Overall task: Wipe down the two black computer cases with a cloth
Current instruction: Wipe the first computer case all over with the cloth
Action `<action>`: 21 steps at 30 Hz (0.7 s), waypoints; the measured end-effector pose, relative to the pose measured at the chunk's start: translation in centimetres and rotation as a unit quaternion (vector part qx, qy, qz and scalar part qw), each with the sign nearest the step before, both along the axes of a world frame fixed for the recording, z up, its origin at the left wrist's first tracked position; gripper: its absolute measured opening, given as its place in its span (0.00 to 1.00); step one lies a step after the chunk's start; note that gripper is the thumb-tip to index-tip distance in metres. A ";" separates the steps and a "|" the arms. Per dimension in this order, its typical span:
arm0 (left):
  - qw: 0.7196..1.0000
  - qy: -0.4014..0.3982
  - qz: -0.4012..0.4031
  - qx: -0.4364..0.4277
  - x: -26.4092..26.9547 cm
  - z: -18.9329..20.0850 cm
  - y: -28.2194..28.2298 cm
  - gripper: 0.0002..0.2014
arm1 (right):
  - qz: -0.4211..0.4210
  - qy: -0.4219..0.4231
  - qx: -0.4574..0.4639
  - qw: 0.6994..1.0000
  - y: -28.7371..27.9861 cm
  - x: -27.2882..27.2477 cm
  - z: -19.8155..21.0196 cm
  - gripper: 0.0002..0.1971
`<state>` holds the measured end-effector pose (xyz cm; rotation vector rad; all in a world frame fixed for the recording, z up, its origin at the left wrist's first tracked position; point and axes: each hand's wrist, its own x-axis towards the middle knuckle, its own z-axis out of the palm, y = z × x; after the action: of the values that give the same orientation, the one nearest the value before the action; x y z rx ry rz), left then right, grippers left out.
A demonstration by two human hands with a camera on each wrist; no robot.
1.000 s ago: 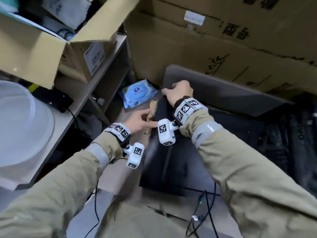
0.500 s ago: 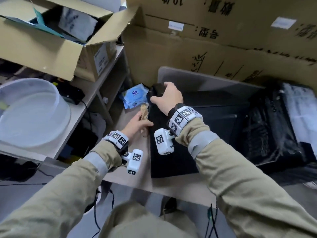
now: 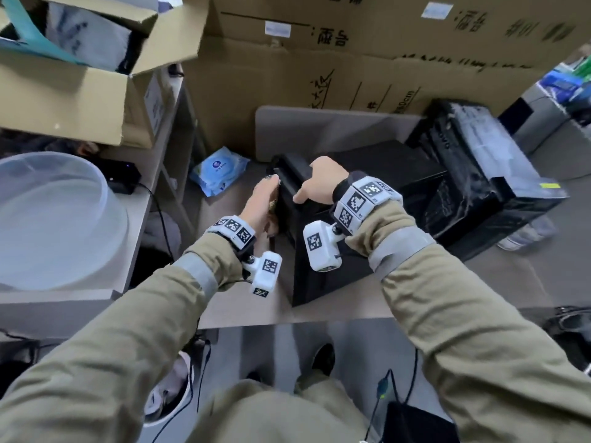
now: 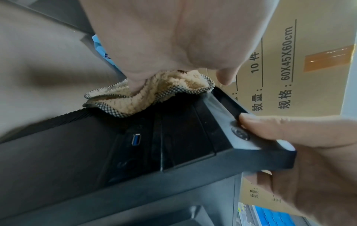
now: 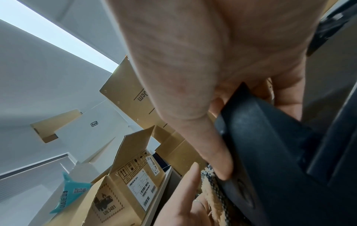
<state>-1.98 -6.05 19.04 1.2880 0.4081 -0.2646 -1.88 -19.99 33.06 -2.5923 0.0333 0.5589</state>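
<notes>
A black computer case [image 3: 358, 219] stands on a low tan table [image 3: 249, 305]. My left hand [image 3: 260, 203] lies flat along its left face and presses a beige fleecy cloth [image 4: 154, 93] against the panel above a blue USB port. The fingers look straight; the cloth [image 5: 211, 198] bunches under the palm [image 4: 164, 38]. My right hand [image 3: 319, 183] grips the case's top front corner, thumb on one side [image 4: 270, 126] and fingers curled over the edge [image 5: 216, 137]. A second black case [image 3: 479, 177], wrapped in clear film, sits close to the right of the first.
A blue wipes pack [image 3: 219, 171] lies on the table behind my left hand. Large cardboard boxes [image 3: 319, 68] wall the back. At left, a shelf holds an open carton [image 3: 80, 87] and a clear tub [image 3: 54, 219]. Cables [image 3: 383, 394] hang by my legs.
My left hand went from pinching the cloth beside the case to lying flat with it against the case's left face, further forward. My right hand kept hold of the case's top front edge.
</notes>
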 end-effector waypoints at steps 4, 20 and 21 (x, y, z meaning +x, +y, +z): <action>0.995 -0.044 -0.006 0.091 -0.2 1.5 -1.3 0.35 | 0.015 -0.004 -0.004 1.000 -1.5 -2.5 -0.6 0.27; 0.964 -0.136 -0.072 0.218 -0.9 2.8 -0.4 0.14 | 0.090 -0.053 0.029 0.994 -4.2 -7.5 -2.2 0.31; 0.964 -0.133 -0.070 0.218 -1.1 2.5 0.1 0.15 | 0.097 -0.051 0.027 0.994 -4.1 -7.5 -2.3 0.31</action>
<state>-3.07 -6.00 21.54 1.7648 0.1451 -0.1181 -9.39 -24.06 30.80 -2.5824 -0.2660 0.4855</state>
